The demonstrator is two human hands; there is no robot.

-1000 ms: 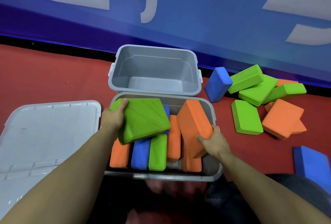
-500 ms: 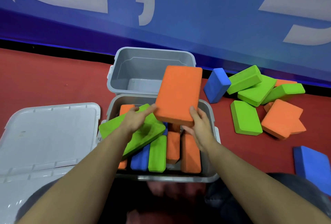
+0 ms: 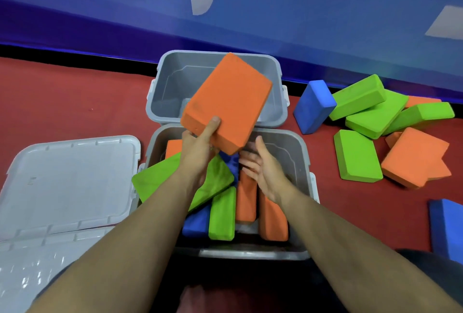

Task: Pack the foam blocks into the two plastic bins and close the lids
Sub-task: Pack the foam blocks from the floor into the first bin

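Near bin [image 3: 299, 162] holds upright blocks; far bin [image 3: 162, 87] bare — left hand [image 3: 198, 152] grips an orange block [image 3: 228, 99] above them, right hand [image 3: 263, 170] spread, holding nothing.

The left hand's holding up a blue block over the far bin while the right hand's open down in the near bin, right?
Not quite: the block is orange, not blue, as the head view shows. The left hand does hold it up over the far bin, and the right hand is open in the near bin.
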